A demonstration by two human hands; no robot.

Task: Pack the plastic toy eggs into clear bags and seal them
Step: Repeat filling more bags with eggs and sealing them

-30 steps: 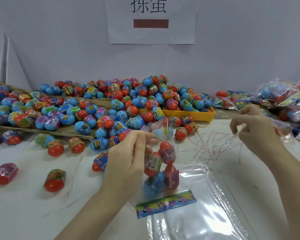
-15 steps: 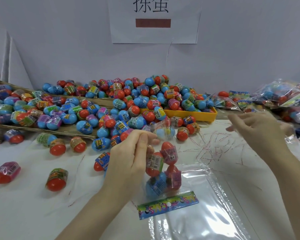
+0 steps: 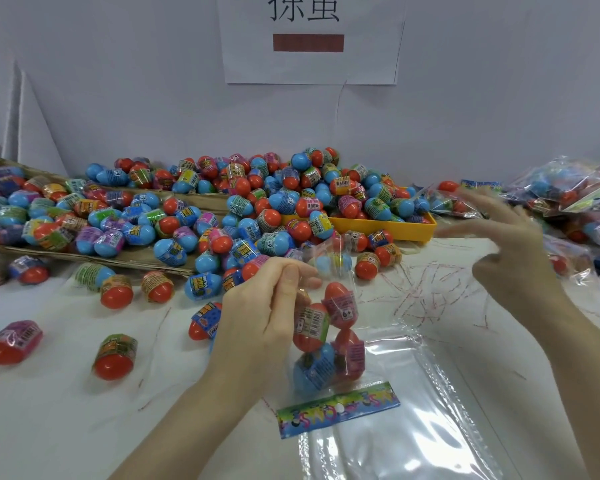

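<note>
My left hand pinches the top of a clear bag that hangs upright above the table. Several red and blue toy eggs fill it, and its colourful header card lies at the bottom. My right hand hovers to the right, blurred, with fingers spread and nothing in it. A big heap of loose eggs lies behind the bag. A stack of empty clear bags lies flat below the held bag.
A yellow tray full of eggs stands behind centre. Packed bags pile up at the right edge. Loose eggs are scattered at the front left. Thin peeled strips litter the table at mid right. A cardboard sheet lies under the left heap.
My right hand has opened from a pinch and swung up and to the right, fingers spreading. My left hand and the bag have stayed nearly in place.
</note>
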